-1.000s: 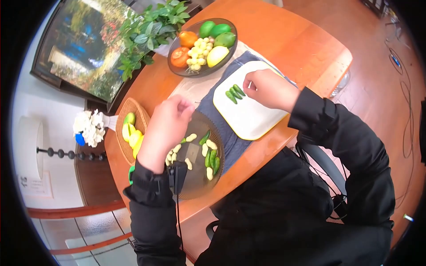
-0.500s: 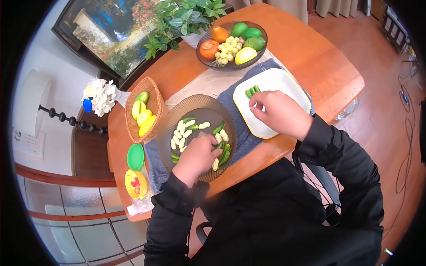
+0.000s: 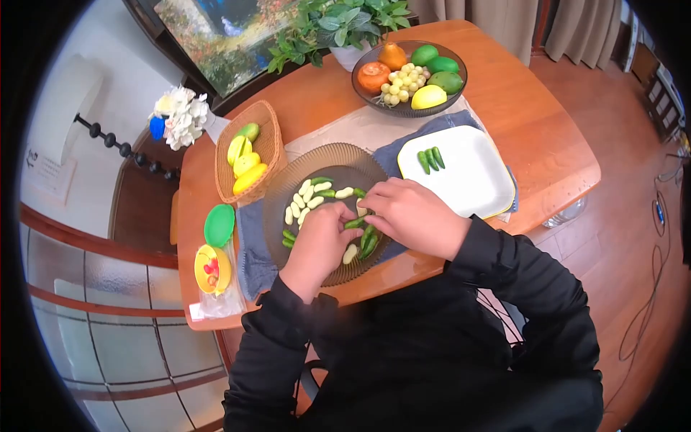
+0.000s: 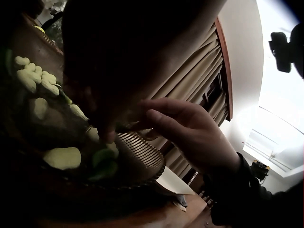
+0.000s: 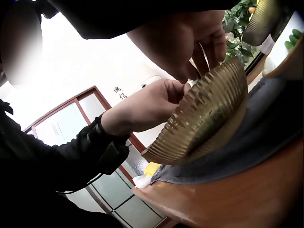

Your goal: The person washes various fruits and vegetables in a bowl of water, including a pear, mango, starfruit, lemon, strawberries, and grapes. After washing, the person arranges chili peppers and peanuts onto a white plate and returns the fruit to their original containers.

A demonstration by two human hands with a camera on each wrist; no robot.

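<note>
Both hands meet over a ribbed brown glass plate, which holds whitish peanut shapes and several small green cucumbers. My left hand pinches one small cucumber above the plate's near right part. From the right comes my right hand, its thumb and fingertips pinching the other end of that cucumber. In the left wrist view, the right hand reaches in over the rim. Three small cucumbers lie side by side on a white tray with a yellow edge.
A dark bowl of fruit stands behind the tray. To the left are a wicker basket with yellow and green fruit, a green lid and a yellow cup. A blue cloth lies under the plate.
My left hand has come down into the plate and pinches a small cucumber. My right hand has left the cucumbers on the tray and moved left to meet it. The head view has shifted.
</note>
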